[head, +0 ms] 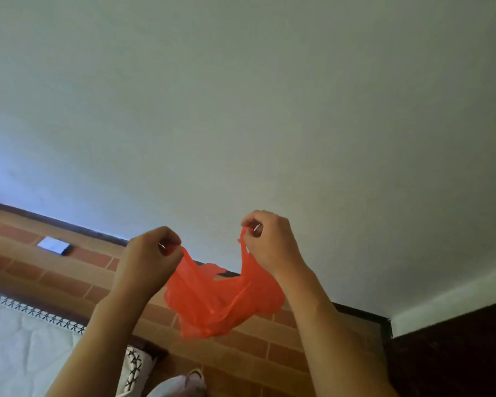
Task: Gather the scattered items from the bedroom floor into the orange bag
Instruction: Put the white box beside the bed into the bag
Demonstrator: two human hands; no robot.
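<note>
I have just one view, from the camera worn on the person's head, wide-angle and tilted, so the skirting runs slantwise across the lower frame. It faces a pale wall point(241, 96) that fills the upper two thirds, with the brick-patterned floor point(55, 270) below it. Both forearms reach up from the bottom edge, and the left hand point(149, 259) and right hand point(272, 242) sit close to the lens, near mid-frame.

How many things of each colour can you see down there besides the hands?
Orange: 1, the bag, held by the left hand and the right hand
Blue and white: 1, the flat box on the floor
White: 2, the mattress and the shoe
Total: 4
</note>
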